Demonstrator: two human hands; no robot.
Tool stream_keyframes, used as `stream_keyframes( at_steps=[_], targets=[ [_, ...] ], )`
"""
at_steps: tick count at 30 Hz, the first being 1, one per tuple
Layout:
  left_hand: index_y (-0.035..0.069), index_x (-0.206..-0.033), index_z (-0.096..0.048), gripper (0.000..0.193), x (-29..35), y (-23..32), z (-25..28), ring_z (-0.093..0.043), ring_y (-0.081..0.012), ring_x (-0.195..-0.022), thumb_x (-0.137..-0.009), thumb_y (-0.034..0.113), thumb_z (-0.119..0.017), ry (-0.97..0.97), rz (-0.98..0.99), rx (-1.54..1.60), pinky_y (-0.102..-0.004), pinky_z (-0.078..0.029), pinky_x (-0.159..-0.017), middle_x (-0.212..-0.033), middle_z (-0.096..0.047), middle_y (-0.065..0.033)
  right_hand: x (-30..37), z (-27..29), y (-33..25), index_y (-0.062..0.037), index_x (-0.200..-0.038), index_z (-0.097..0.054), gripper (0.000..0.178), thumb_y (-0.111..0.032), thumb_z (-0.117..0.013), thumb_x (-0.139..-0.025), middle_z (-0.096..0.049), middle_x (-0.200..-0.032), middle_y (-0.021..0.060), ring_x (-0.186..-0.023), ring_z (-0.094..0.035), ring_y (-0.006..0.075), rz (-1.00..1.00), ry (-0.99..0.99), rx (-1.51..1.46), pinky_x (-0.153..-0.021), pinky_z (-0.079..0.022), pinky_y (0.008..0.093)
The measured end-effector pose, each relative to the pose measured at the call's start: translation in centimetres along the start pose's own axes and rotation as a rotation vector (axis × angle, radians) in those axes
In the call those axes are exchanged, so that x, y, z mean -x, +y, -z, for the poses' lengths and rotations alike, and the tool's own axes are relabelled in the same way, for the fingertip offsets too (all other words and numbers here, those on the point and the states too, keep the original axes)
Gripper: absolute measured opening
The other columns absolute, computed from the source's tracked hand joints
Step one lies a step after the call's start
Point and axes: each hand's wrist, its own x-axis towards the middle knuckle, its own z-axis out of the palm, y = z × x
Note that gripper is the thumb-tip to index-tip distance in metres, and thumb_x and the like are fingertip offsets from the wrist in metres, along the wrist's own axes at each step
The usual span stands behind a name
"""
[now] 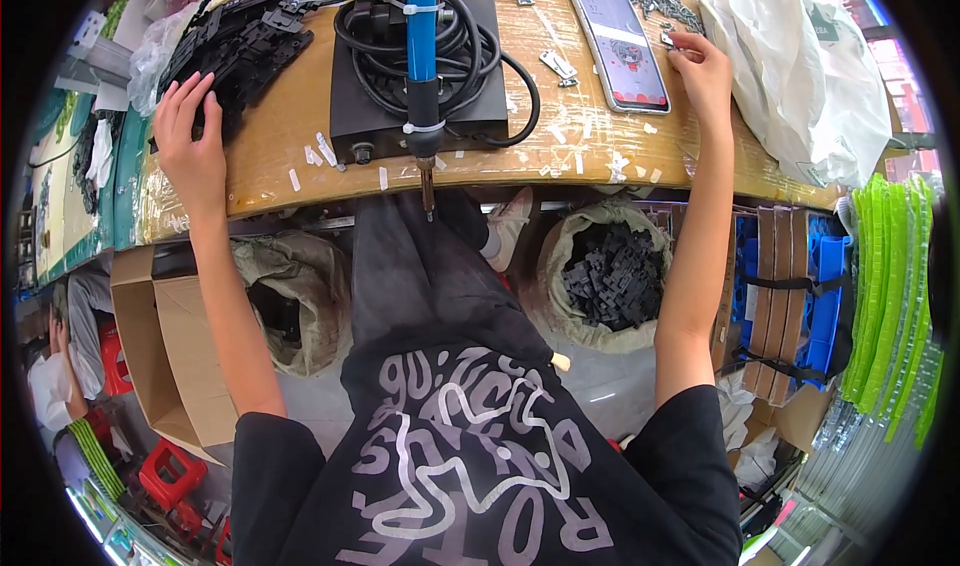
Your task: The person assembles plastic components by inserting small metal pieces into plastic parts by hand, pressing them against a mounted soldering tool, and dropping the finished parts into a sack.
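My left hand (192, 136) is at the far left of the table, fingers apart, at the near edge of a heap of black plastic parts (250, 41). I cannot tell whether it touches one of them. On the right, my right hand (703, 71) pinches a small metal piece (667, 38) between thumb and fingertips. Just beyond it lies a pile of small metal pieces (655, 1). A phone (622, 51) with a lit screen lies left of that hand. Between my hands, an upright blue-handled tool (422, 56) with a metal tip is zip-tied in front of a black box (485, 106).
A white plastic bag (800, 76) sits at the table's right. Black cable (365, 41) coils over the box. Paper scraps (325, 149) and metal bits (558, 64) lie on the tabletop. Below stand a sack of black parts (612, 276), another sack (290, 306) and a cardboard box (175, 346).
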Motion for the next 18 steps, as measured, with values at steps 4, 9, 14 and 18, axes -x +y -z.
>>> stream_keyframes(
  at_steps=[4, 9, 14, 18],
  targets=[
    [0.009, -0.095, -0.062, 0.018, 0.0, -0.1, 0.9, -0.050, -0.0222, -0.100, -0.078, 0.009, -0.056, 0.055, 0.010, -0.009, -0.0323, -0.037, -0.088, -0.101, -0.058, -0.0041, 0.1, 0.0, -0.9, -0.0032, -0.084, -0.065, 0.016, -0.010, -0.061, -0.070, -0.064, -0.076, 0.0109, -0.069, -0.061, 0.0163, 0.018, -0.035, 0.183, -0.064, -0.046, 0.0254],
    [0.009, -0.093, -0.062, 0.016, 0.0, 0.3, 2.7, -0.052, -0.0212, -0.090, -0.078, 0.009, -0.056, 0.129, 0.074, 0.041, -0.0307, -0.040, -0.081, -0.093, -0.060, -0.0044, 0.6, 0.3, 0.4, -0.0019, -0.083, -0.065, 0.013, -0.011, -0.060, -0.075, -0.063, -0.076, 0.0104, -0.067, -0.060, 0.0152, 0.064, 0.077, 0.113, -0.063, -0.045, 0.0258],
    [0.003, -0.091, -0.062, 0.014, 0.6, 3.1, 6.4, -0.054, -0.0101, -0.075, -0.082, 0.011, -0.055, 0.257, 0.588, 0.304, -0.0235, -0.043, -0.069, -0.087, -0.060, -0.0024, 1.6, 0.1, -0.6, -0.0012, -0.088, -0.062, 0.014, -0.009, -0.056, -0.079, -0.061, -0.079, 0.0100, -0.068, -0.058, 0.0152, 0.067, 0.125, 0.032, -0.064, -0.045, 0.0261],
    [-0.001, -0.098, -0.051, 0.020, 4.0, 5.2, 8.4, -0.057, -0.0170, -0.075, -0.084, 0.012, -0.053, 0.166, 0.937, 0.920, -0.0287, -0.049, -0.063, -0.086, -0.057, -0.0101, 3.7, 1.1, -3.2, -0.0005, -0.095, -0.055, 0.016, -0.009, -0.051, -0.083, -0.061, -0.077, 0.0082, -0.064, -0.055, 0.0121, 0.079, 0.190, 0.027, -0.061, -0.045, 0.0250]
  ],
)
